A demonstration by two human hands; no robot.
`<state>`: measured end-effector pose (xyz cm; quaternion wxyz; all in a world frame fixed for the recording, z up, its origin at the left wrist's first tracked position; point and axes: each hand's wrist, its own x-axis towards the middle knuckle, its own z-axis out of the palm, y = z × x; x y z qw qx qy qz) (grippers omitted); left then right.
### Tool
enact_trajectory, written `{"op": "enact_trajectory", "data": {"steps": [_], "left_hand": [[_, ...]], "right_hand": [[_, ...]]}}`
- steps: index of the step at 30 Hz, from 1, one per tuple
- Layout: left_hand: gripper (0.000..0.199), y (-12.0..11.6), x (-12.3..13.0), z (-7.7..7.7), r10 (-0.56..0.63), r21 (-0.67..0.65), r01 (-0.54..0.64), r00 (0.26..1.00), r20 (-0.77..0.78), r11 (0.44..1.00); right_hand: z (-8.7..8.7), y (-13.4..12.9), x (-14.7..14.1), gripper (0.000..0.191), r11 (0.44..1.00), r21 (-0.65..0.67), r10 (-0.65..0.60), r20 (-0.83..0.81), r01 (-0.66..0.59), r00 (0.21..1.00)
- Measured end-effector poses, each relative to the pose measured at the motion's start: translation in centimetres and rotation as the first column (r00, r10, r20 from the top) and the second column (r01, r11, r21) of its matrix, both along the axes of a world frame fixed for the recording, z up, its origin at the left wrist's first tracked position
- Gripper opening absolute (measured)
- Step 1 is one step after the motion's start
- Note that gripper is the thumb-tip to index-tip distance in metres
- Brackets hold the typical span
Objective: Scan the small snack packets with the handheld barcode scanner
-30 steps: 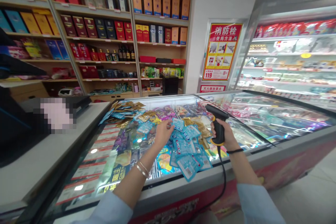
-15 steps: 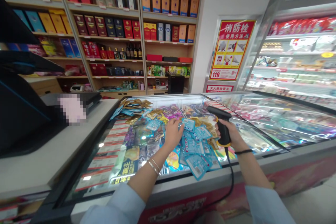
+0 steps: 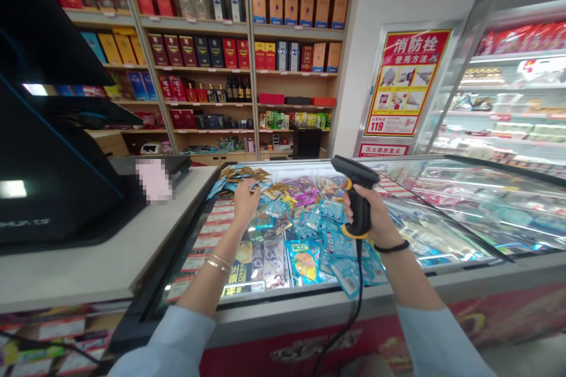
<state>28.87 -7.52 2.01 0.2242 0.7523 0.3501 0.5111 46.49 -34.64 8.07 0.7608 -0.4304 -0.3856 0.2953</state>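
Observation:
My right hand (image 3: 374, 212) is wrapped round the grip of a black and yellow barcode scanner (image 3: 357, 200). It holds the scanner upright above the glass top, and a cable hangs from the handle. My left hand (image 3: 246, 203) is at the near right edge of a heap of brown and blue snack packets (image 3: 230, 179). Its fingers are bent together; what they hold, if anything, is too small to make out. Between the hands and below the scanner lies a spread of blue snack packets (image 3: 338, 244), with purple packets (image 3: 305, 191) further back.
The packets lie on a glass-topped chest freezer (image 3: 283, 294). At left, a counter (image 3: 186, 194) carries a black checkout machine (image 3: 53, 129). The scanner's cable (image 3: 340, 330) runs down the freezer's front. Shelves of boxed goods (image 3: 203, 50) stand behind.
My left hand has moved from the blue packets to the brown and blue heap further left. My right hand has raised the scanner slightly. The view has turned a little left.

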Motion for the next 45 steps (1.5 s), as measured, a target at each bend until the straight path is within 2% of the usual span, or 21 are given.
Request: {"op": "enact_trajectory", "data": {"steps": [4, 7, 10, 14, 20, 25, 27, 29, 30, 32, 33, 35, 37, 39, 41, 45], "left_hand": [[0.022, 0.6, -0.9, -3.7, 0.051, -0.020, -0.058, 0.963, -0.264, 0.998], [0.024, 0.4, -0.6, -5.1, 0.077, -0.016, -0.090, 0.913, -0.401, 0.996], [0.026, 0.4, -0.1, -5.3, 0.073, -0.016, -0.093, 0.864, -0.499, 0.995], [0.035, -0.1, 0.5, -5.0, 0.080, -0.008, -0.104, 0.806, -0.586, 0.995], [0.033, -1.5, 1.2, -5.4, 0.070, -0.026, -0.107, 0.794, -0.603, 0.994], [0.025, -1.9, 1.2, -4.9, 0.045, -0.119, -0.140, 0.810, -0.585, 0.983], [0.021, -1.7, 1.2, -4.6, 0.009, -0.166, -0.119, 0.839, -0.543, 0.979], [0.022, -1.3, 1.1, -4.5, -0.083, -0.261, -0.041, 0.891, -0.447, 0.965], [0.025, -1.1, 1.1, -4.5, -0.147, -0.343, 0.019, 0.925, -0.351, 0.939], [0.032, -0.9, 1.0, -4.5, -0.243, -0.518, 0.163, 0.966, -0.089, 0.840], [0.034, -0.8, 1.0, -4.4, -0.258, -0.578, 0.228, 0.966, 0.031, 0.784], [0.035, -0.6, 0.7, -4.1, -0.255, -0.635, 0.312, 0.949, 0.182, 0.707], [0.035, -0.2, 0.3, -3.5, -0.249, -0.637, 0.383, 0.923, 0.293, 0.669], [0.037, 0.4, -0.2, -2.8, -0.215, -0.606, 0.482, 0.861, 0.461, 0.633], [0.040, 1.1, -0.6, -2.2, -0.166, -0.528, 0.555, 0.773, 0.612, 0.643], [0.048, 1.9, -0.8, -1.7, -0.145, -0.349, 0.545, 0.670, 0.728, 0.763]], "right_hand": [[-1.6, 4.5, -2.8, 0.031, 0.998, -0.034, 0.061, 0.010, -0.060, 0.998], [-3.2, 7.1, -3.7, 0.032, 0.989, -0.072, 0.127, 0.025, -0.125, 0.992], [-4.7, 8.7, -3.8, 0.032, 0.981, -0.102, 0.170, 0.030, -0.166, 0.985], [-5.9, 9.5, -3.7, 0.033, 0.977, -0.134, 0.172, 0.029, -0.167, 0.985], [-6.0, 9.4, -3.8, 0.033, 0.976, -0.138, 0.173, 0.043, -0.166, 0.984], [-6.0, 9.3, -3.9, 0.034, 0.976, -0.141, 0.174, 0.068, -0.163, 0.982], [-6.1, 9.2, -3.9, 0.034, 0.976, -0.149, 0.172, 0.075, -0.160, 0.982], [-6.2, 9.1, -3.9, 0.035, 0.975, -0.159, 0.168, 0.072, -0.155, 0.983], [-6.3, 9.0, -3.9, 0.035, 0.975, -0.162, 0.164, 0.069, -0.151, 0.984], [-6.2, 8.9, -3.9, 0.036, 0.977, -0.162, 0.147, 0.062, -0.135, 0.987], [-6.2, 8.8, -4.0, 0.036, 0.979, -0.159, 0.138, 0.066, -0.126, 0.988], [-5.9, 8.7, -4.1, 0.035, 0.982, -0.143, 0.133, 0.087, -0.120, 0.987], [-5.5, 8.7, -4.2, 0.035, 0.985, -0.120, 0.141, 0.111, -0.127, 0.984], [-5.1, 8.8, -4.4, 0.035, 0.986, -0.098, 0.146, 0.127, -0.134, 0.981], [-4.9, 8.9, -4.7, 0.035, 0.988, -0.079, 0.143, 0.139, -0.133, 0.980], [-5.6, 9.3, -5.3, 0.036, 0.989, -0.051, 0.143, 0.192, -0.136, 0.971]]}}
